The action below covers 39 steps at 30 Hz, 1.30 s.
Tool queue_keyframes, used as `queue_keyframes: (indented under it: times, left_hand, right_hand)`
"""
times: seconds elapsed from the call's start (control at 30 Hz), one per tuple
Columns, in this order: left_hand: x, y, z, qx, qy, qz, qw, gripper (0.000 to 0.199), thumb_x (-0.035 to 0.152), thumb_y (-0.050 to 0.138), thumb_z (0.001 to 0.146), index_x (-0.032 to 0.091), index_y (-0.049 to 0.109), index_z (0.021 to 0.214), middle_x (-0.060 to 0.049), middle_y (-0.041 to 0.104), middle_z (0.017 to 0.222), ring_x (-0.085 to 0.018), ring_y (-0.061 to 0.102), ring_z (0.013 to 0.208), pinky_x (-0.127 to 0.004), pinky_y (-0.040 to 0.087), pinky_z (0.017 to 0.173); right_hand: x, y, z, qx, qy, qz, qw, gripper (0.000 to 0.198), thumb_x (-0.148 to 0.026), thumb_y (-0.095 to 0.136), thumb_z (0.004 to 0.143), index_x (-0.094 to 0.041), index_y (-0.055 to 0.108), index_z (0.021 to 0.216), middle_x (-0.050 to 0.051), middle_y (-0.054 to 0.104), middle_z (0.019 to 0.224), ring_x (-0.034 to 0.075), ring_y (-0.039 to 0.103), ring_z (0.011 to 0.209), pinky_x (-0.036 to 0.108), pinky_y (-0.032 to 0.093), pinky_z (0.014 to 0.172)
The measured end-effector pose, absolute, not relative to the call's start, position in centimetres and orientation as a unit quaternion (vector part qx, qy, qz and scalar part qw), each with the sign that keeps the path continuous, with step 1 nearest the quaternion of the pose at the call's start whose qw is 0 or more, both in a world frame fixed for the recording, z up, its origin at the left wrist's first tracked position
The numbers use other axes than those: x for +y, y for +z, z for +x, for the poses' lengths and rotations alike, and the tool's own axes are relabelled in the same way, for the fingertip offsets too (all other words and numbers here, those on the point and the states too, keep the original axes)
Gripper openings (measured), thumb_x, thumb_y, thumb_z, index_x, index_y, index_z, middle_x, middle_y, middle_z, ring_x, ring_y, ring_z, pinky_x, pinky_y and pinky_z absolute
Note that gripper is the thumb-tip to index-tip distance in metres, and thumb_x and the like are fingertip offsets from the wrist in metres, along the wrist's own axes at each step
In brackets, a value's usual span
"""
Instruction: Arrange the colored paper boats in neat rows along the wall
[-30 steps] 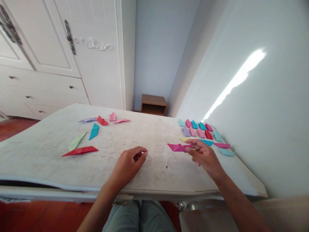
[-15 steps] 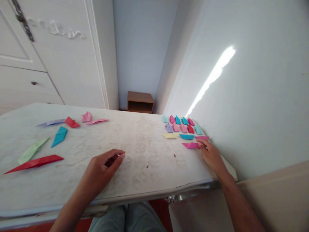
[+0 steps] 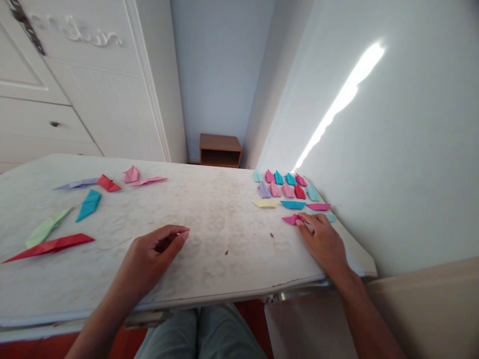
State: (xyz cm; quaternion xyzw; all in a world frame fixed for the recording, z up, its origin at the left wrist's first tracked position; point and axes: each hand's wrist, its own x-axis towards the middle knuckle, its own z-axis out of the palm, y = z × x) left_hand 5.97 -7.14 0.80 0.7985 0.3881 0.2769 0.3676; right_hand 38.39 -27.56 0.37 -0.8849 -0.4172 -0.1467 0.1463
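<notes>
Creased paper boat (image 3: 289, 220) moved rightward, right hand (image 3: 325, 242) pinching it, left hand (image 3: 147, 253) loosely closed

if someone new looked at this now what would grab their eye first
Probably the bright streak of light slanting down the wall on the right. Next, the rows of small colourful folded papers on the right end of the table, where the right hand touches a magenta piece. More folded papers lie scattered on the left.
</notes>
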Motion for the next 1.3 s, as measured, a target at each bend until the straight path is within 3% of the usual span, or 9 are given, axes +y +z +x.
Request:
queue_keyframes:
  times: [0.3, 0.5, 0.7, 0.87, 1.0, 1.17, 1.3]
  left_hand:
    - [-7.1, 0.7, 5.9, 0.393, 0.277, 0.793, 0.374, 0.041, 0.056, 0.057, 0.081, 0.019, 0.072, 0.093, -0.002, 0.068, 0.073, -0.014, 0.056, 0.058, -0.020, 0.044, 0.051]
    - [-7.2, 0.9, 6.1, 0.388, 0.277, 0.792, 0.382, 0.043, 0.055, 0.056, 0.082, 0.016, 0.071, 0.094, -0.002, 0.066, 0.070, -0.014, 0.054, 0.056, -0.021, 0.043, 0.051]
    - [-7.6, 1.3, 6.0, 0.366, 0.272, 0.791, 0.408, 0.036, 0.049, 0.055, 0.084, 0.016, 0.070, 0.090, -0.002, 0.065, 0.070, -0.014, 0.056, 0.061, -0.021, 0.043, 0.054]
    - [-5.7, 2.1, 5.2, 0.366, 0.270, 0.759, 0.465, 0.038, 0.050, 0.056, 0.082, 0.015, 0.069, 0.090, 0.000, 0.060, 0.063, -0.010, 0.048, 0.046, -0.019, 0.037, 0.043]
    - [-0.4, 3.7, 4.4, 0.442, 0.318, 0.761, 0.353, 0.037, 0.047, 0.054, 0.081, 0.013, 0.068, 0.089, -0.002, 0.063, 0.069, -0.009, 0.050, 0.044, -0.020, 0.038, 0.043]
    - [8.2, 5.5, 4.0, 0.552, 0.291, 0.749, 0.221, 0.025, 0.028, 0.055, 0.082, 0.012, 0.068, 0.097, -0.007, 0.070, 0.087, -0.012, 0.061, 0.056, -0.022, 0.047, 0.058]
    - [13.0, 5.1, 3.8, 0.595, 0.227, 0.752, 0.171, 0.032, 0.020, 0.066, 0.076, 0.012, 0.067, 0.107, -0.011, 0.071, 0.099, -0.021, 0.067, 0.086, -0.029, 0.049, 0.079]
  right_hand:
    - [-26.6, 0.8, 38.5, -0.387, -0.133, -0.905, 0.117, 0.029, -0.035, 0.048, 0.098, -0.023, 0.066, 0.117, 0.005, 0.062, 0.112, 0.021, 0.061, 0.085, 0.030, 0.039, 0.062]
    - [-26.7, 0.4, 38.9, -0.383, -0.151, -0.900, 0.143, 0.033, -0.038, 0.046, 0.097, -0.021, 0.066, 0.115, 0.007, 0.064, 0.112, 0.023, 0.062, 0.085, 0.031, 0.042, 0.064]
    - [-27.2, 0.0, 39.0, -0.459, -0.189, -0.829, 0.258, 0.043, -0.045, 0.041, 0.095, -0.014, 0.067, 0.109, 0.009, 0.067, 0.094, 0.017, 0.055, 0.058, 0.033, 0.046, 0.066]
    - [-27.8, -0.4, 38.8, -0.535, -0.146, -0.786, 0.273, 0.039, -0.047, 0.045, 0.093, -0.018, 0.068, 0.103, 0.004, 0.068, 0.079, 0.017, 0.061, 0.060, 0.029, 0.047, 0.058]
    - [-28.0, -1.0, 39.2, -0.559, -0.138, -0.772, 0.270, 0.041, -0.054, 0.046, 0.091, -0.022, 0.069, 0.098, 0.003, 0.072, 0.080, 0.019, 0.066, 0.062, 0.029, 0.050, 0.058]
    - [-27.8, -1.4, 39.9, -0.569, -0.152, -0.759, 0.277, 0.041, -0.059, 0.048, 0.087, -0.026, 0.071, 0.093, 0.003, 0.073, 0.077, 0.022, 0.068, 0.059, 0.028, 0.052, 0.048]
    - [-27.7, -2.3, 41.0, -0.568, -0.160, -0.750, 0.298, 0.033, -0.057, 0.056, 0.082, -0.029, 0.073, 0.088, 0.002, 0.072, 0.072, 0.023, 0.066, 0.052, 0.029, 0.050, 0.041]
